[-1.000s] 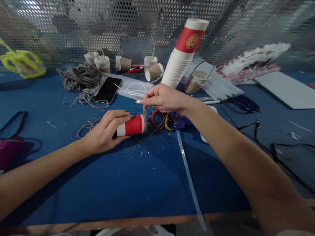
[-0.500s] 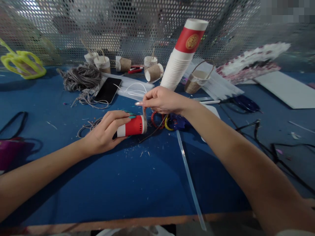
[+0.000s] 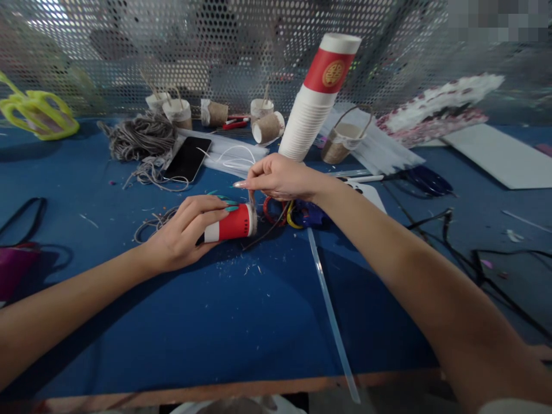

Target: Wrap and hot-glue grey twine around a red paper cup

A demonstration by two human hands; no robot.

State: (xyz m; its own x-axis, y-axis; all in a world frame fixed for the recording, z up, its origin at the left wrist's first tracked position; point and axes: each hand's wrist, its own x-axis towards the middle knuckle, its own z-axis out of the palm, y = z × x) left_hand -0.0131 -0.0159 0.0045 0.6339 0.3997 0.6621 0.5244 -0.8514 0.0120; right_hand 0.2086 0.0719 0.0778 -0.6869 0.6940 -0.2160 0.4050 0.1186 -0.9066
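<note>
A red and white paper cup [image 3: 233, 223] lies on its side on the blue table, its right end wrapped with greyish-brown twine. My left hand [image 3: 187, 230] is closed around the cup's left part from above. Just above the wrapped end, my right hand [image 3: 276, 177] pinches a strand of twine [image 3: 252, 198] that runs down to the cup. Behind and below the right hand lie red-handled scissors [image 3: 272, 210] and a blue glue gun [image 3: 311, 214], partly hidden by the forearm. A clear glue stick [image 3: 332, 316] extends from there toward the front edge.
A tall leaning stack of paper cups [image 3: 317, 95] stands behind my right hand. A phone [image 3: 188, 159] and a twine bundle [image 3: 140, 135] lie at back left. Several small twine-covered cups [image 3: 267, 127] line the mesh. Black cords [image 3: 478, 270] run on the right.
The whole view has shifted slightly. Both hands keep nearly the same hold on the cup and the twine.
</note>
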